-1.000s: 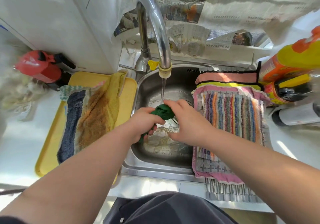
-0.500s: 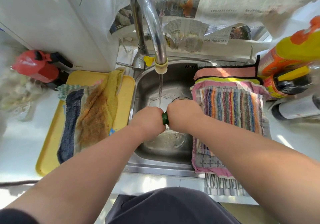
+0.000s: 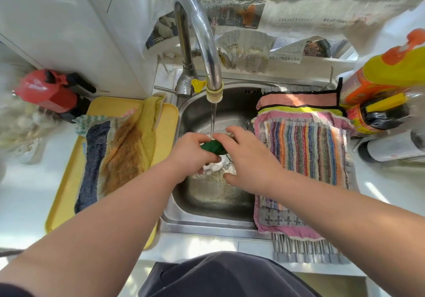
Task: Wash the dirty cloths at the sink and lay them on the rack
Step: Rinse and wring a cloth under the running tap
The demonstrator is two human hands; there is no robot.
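Note:
A small green cloth (image 3: 213, 147) is bunched between my hands over the steel sink (image 3: 213, 204), right under the running stream from the tap (image 3: 202, 36). My left hand (image 3: 192, 153) grips its left end. My right hand (image 3: 248, 158) holds its right end, thumb low and fingers curled over the cloth. On the rack (image 3: 305, 250) across the sink's right side lie a striped cloth (image 3: 308, 151), a pink-edged one under it and a salmon one behind. A yellow tray (image 3: 69, 181) on the left bears a blue cloth (image 3: 94, 158) and a stained yellow one (image 3: 128, 151).
Bottles crowd the right counter: a yellow and orange one (image 3: 386, 75), a dark-capped one (image 3: 379, 117) and a white one lying down (image 3: 391, 147). A red object (image 3: 50, 92) stands at the back left. Newspaper (image 3: 253, 20) covers the wall behind the tap.
My hands were clenched tight together on the cloth half a second ago. Now they have drawn apart and more of the green cloth shows under the water.

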